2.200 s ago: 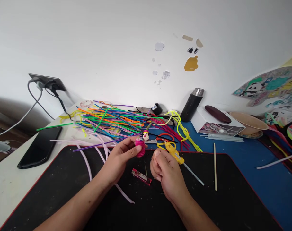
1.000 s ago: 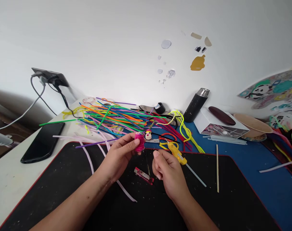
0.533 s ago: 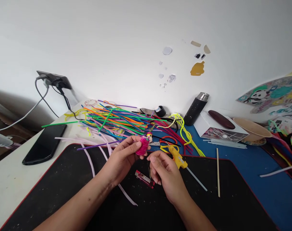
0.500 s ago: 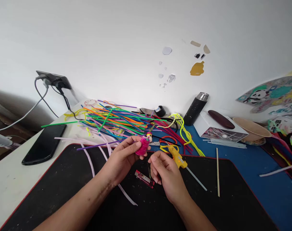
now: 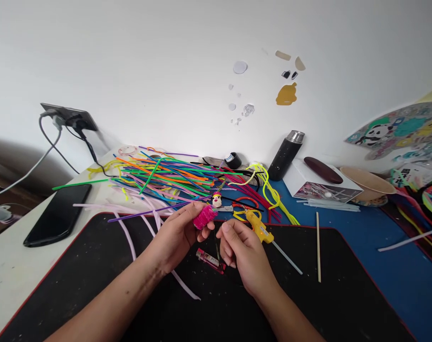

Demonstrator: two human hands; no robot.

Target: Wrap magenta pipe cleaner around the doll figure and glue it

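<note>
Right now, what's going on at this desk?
A person's left hand holds a fuzzy pink coiled piece above the black mat. The right hand is curled close by, apart from it; I can't tell whether it holds anything. A lighter lies on the mat between them. A yellow glue gun lies just beyond the right hand, and a pile of colored pipe cleaners is spread behind.

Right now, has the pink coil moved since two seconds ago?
Yes: the pink coil in the left hand has tipped its top rightward, judged against the unmoved lighter on the mat.
</note>
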